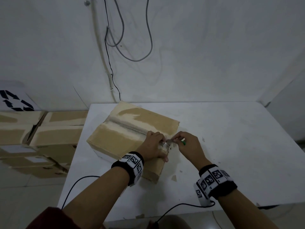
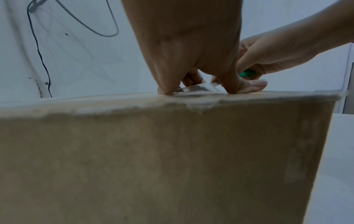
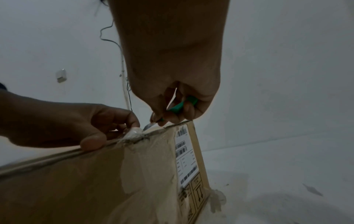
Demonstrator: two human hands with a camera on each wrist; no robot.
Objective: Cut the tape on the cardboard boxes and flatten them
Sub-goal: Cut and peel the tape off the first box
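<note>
A brown cardboard box point(image 1: 125, 134) lies on the white table point(image 1: 231, 146), its top seam covered by worn clear tape point(image 1: 127, 127). My left hand point(image 1: 154, 146) sits at the near end of the seam and pinches a lifted, crumpled end of tape point(image 3: 134, 132); its thumb presses the box's edge point(image 3: 93, 143). My right hand point(image 1: 187, 142) grips a small green-handled cutter point(image 3: 181, 106). The cutter's blade tip point(image 3: 148, 125) meets the tape right beside the left fingers. In the left wrist view the tape strip point(image 2: 197, 87) arches between my left fingers above the box top point(image 2: 172, 97).
Several more taped cardboard boxes point(image 1: 41, 138) are stacked on the floor left of the table. Cables point(image 1: 115, 38) hang down the white wall behind. A shipping label point(image 3: 186, 154) covers the box's right side. Torn tape scraps point(image 1: 174, 177) lie near the box's front corner.
</note>
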